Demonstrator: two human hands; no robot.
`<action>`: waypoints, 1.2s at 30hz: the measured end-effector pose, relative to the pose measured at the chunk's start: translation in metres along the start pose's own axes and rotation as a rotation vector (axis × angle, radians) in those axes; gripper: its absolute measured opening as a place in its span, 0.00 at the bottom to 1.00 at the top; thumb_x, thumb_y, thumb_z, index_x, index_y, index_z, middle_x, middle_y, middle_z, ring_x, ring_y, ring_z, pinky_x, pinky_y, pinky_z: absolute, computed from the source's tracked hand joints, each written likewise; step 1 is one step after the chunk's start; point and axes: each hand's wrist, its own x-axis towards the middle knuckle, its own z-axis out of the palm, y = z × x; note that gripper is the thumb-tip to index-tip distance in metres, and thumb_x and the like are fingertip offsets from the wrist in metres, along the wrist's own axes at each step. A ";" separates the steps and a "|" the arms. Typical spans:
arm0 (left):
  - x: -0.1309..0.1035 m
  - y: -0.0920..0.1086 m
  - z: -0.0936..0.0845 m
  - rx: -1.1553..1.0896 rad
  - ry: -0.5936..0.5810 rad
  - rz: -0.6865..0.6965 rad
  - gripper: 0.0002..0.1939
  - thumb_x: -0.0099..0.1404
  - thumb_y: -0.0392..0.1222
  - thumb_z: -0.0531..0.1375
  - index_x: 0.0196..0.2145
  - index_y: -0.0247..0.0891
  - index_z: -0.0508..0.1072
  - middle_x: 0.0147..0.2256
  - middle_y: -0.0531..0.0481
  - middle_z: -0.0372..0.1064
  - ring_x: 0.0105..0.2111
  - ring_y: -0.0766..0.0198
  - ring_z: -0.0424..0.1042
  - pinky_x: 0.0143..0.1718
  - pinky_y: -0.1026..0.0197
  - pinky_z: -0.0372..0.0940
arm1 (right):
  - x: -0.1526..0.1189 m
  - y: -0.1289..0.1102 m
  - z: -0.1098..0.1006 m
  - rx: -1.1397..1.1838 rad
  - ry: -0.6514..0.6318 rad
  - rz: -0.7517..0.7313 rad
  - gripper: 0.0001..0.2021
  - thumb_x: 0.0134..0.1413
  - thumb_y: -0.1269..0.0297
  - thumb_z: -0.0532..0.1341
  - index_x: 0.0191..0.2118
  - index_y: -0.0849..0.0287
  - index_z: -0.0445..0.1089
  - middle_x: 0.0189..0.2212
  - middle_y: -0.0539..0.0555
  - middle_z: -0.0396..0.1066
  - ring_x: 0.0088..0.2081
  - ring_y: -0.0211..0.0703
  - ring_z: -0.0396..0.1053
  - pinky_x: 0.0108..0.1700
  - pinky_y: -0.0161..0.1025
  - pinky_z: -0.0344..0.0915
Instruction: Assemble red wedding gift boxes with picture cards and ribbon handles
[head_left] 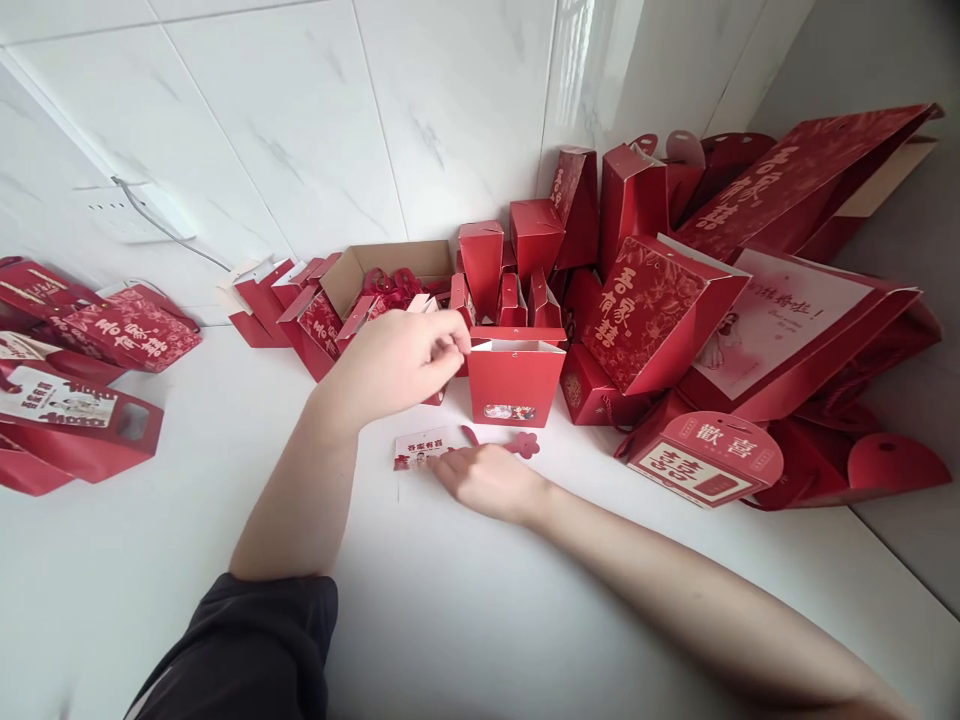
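Note:
In the middle of the white tabletop an upright red gift box (516,382) stands with its top open and a small picture window low on its front. My left hand (401,360) is closed, its fingertips at the box's upper left corner. My right hand (491,482) reaches in from the right, fingers closed at the lower right of a small printed card (420,443) lying on the table. A red flower-shaped piece (526,444) with a strip lies just behind that hand. What lies under the right fingertips is hidden.
Behind stands a cardboard carton (405,258) holding red ribbon and small boxes. Many red gift boxes and bags (645,310) crowd the right side, with a handled box (697,460) in front. More red bags (135,325) lie at the left, below a wall socket (139,215).

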 end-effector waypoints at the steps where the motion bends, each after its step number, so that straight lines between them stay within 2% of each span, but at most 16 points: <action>1: -0.002 -0.001 -0.003 -0.046 0.098 -0.034 0.07 0.65 0.37 0.56 0.36 0.42 0.74 0.31 0.54 0.76 0.32 0.61 0.73 0.32 0.59 0.64 | -0.002 0.006 -0.006 0.031 0.027 0.051 0.14 0.62 0.81 0.49 0.46 0.67 0.68 0.33 0.59 0.75 0.31 0.46 0.74 0.28 0.39 0.66; 2: -0.003 -0.002 -0.006 -0.098 0.212 -0.061 0.07 0.65 0.37 0.57 0.38 0.42 0.75 0.35 0.54 0.77 0.34 0.62 0.74 0.34 0.59 0.66 | -0.004 0.014 -0.013 0.069 0.066 0.120 0.13 0.63 0.78 0.51 0.48 0.67 0.68 0.34 0.59 0.76 0.32 0.46 0.75 0.29 0.39 0.68; 5: -0.006 -0.011 -0.018 -0.260 0.561 -0.066 0.07 0.66 0.37 0.58 0.39 0.42 0.76 0.39 0.53 0.77 0.41 0.61 0.75 0.45 0.58 0.68 | -0.012 0.035 -0.036 0.652 0.449 0.388 0.13 0.62 0.73 0.54 0.49 0.59 0.71 0.34 0.54 0.78 0.32 0.40 0.76 0.37 0.37 0.72; 6: -0.007 -0.015 -0.021 -0.322 0.632 -0.055 0.07 0.67 0.37 0.57 0.39 0.41 0.76 0.39 0.53 0.76 0.43 0.61 0.75 0.47 0.57 0.68 | -0.014 0.041 -0.043 0.837 0.586 0.433 0.12 0.62 0.70 0.55 0.47 0.58 0.72 0.35 0.53 0.78 0.32 0.40 0.77 0.38 0.37 0.73; 8: -0.007 -0.021 -0.026 -0.445 0.677 -0.031 0.09 0.70 0.40 0.56 0.40 0.42 0.77 0.38 0.53 0.76 0.44 0.61 0.75 0.50 0.56 0.68 | -0.017 0.050 -0.056 1.170 0.768 0.488 0.09 0.60 0.66 0.58 0.44 0.56 0.74 0.33 0.51 0.78 0.31 0.40 0.76 0.37 0.38 0.74; 11: -0.004 -0.024 -0.026 -0.592 0.522 0.008 0.16 0.72 0.51 0.54 0.43 0.43 0.78 0.40 0.50 0.77 0.43 0.60 0.76 0.49 0.54 0.69 | -0.017 0.054 -0.069 1.531 0.954 0.568 0.08 0.55 0.61 0.64 0.40 0.57 0.75 0.30 0.49 0.76 0.29 0.38 0.74 0.33 0.37 0.75; 14: -0.001 -0.016 -0.018 -0.608 0.173 -0.035 0.18 0.66 0.58 0.60 0.43 0.43 0.80 0.41 0.48 0.79 0.40 0.57 0.77 0.44 0.54 0.72 | -0.015 0.054 -0.075 1.720 1.064 0.631 0.10 0.51 0.59 0.67 0.37 0.57 0.74 0.34 0.49 0.77 0.30 0.35 0.74 0.32 0.33 0.75; 16: 0.001 -0.009 -0.011 -0.575 0.048 -0.096 0.16 0.63 0.55 0.64 0.40 0.42 0.82 0.38 0.48 0.79 0.38 0.56 0.78 0.40 0.55 0.73 | -0.016 0.055 -0.077 1.762 1.080 0.633 0.10 0.50 0.59 0.68 0.36 0.57 0.73 0.35 0.49 0.77 0.31 0.34 0.74 0.33 0.32 0.75; 20: 0.005 -0.001 -0.003 -0.595 0.155 -0.152 0.15 0.64 0.53 0.63 0.38 0.39 0.82 0.33 0.46 0.79 0.34 0.57 0.78 0.34 0.57 0.72 | -0.027 0.068 -0.088 1.625 0.972 0.587 0.10 0.54 0.58 0.67 0.40 0.56 0.72 0.34 0.50 0.77 0.34 0.36 0.75 0.36 0.34 0.75; 21: 0.005 0.000 -0.003 -0.605 0.181 -0.151 0.15 0.64 0.53 0.63 0.39 0.39 0.81 0.34 0.46 0.79 0.34 0.57 0.78 0.33 0.58 0.72 | -0.031 0.072 -0.092 1.550 0.983 0.588 0.10 0.56 0.58 0.66 0.42 0.55 0.71 0.37 0.51 0.77 0.37 0.37 0.76 0.37 0.35 0.75; 24: 0.006 -0.001 -0.002 -0.635 0.198 -0.135 0.14 0.64 0.51 0.64 0.40 0.38 0.80 0.37 0.45 0.79 0.36 0.57 0.78 0.32 0.60 0.72 | -0.045 0.081 -0.107 1.318 1.151 0.580 0.08 0.61 0.57 0.62 0.42 0.52 0.69 0.44 0.51 0.76 0.43 0.38 0.76 0.43 0.36 0.73; 26: 0.006 0.000 -0.001 -0.644 0.171 -0.149 0.14 0.63 0.51 0.65 0.36 0.37 0.79 0.35 0.45 0.79 0.34 0.57 0.78 0.30 0.60 0.72 | -0.050 0.082 -0.114 1.217 1.148 0.566 0.07 0.63 0.56 0.60 0.41 0.52 0.69 0.47 0.52 0.75 0.46 0.40 0.75 0.47 0.38 0.72; 28: 0.006 0.002 0.002 -0.643 0.130 -0.179 0.14 0.62 0.51 0.65 0.32 0.36 0.77 0.31 0.46 0.78 0.30 0.59 0.77 0.26 0.62 0.71 | -0.051 0.078 -0.118 1.163 1.096 0.565 0.06 0.63 0.58 0.60 0.40 0.54 0.70 0.46 0.53 0.74 0.46 0.41 0.74 0.47 0.38 0.71; 31: 0.007 0.006 0.005 -0.630 0.100 -0.213 0.14 0.62 0.51 0.65 0.29 0.37 0.76 0.28 0.48 0.77 0.26 0.61 0.76 0.22 0.64 0.68 | -0.048 0.071 -0.118 1.094 1.017 0.622 0.06 0.61 0.59 0.62 0.39 0.55 0.71 0.40 0.51 0.73 0.40 0.38 0.71 0.41 0.36 0.69; 33: 0.007 0.008 0.006 -0.626 0.130 -0.214 0.13 0.62 0.50 0.65 0.29 0.37 0.76 0.27 0.48 0.77 0.26 0.61 0.76 0.22 0.65 0.67 | -0.046 0.070 -0.115 1.084 0.936 0.663 0.06 0.62 0.59 0.62 0.39 0.55 0.71 0.34 0.49 0.71 0.34 0.36 0.68 0.37 0.35 0.66; 36: 0.009 0.007 0.007 -0.637 0.218 -0.193 0.12 0.63 0.49 0.64 0.29 0.37 0.76 0.26 0.49 0.76 0.25 0.63 0.75 0.22 0.65 0.67 | -0.043 0.069 -0.111 1.227 0.752 0.660 0.09 0.64 0.57 0.60 0.39 0.57 0.70 0.28 0.48 0.70 0.30 0.35 0.67 0.35 0.35 0.66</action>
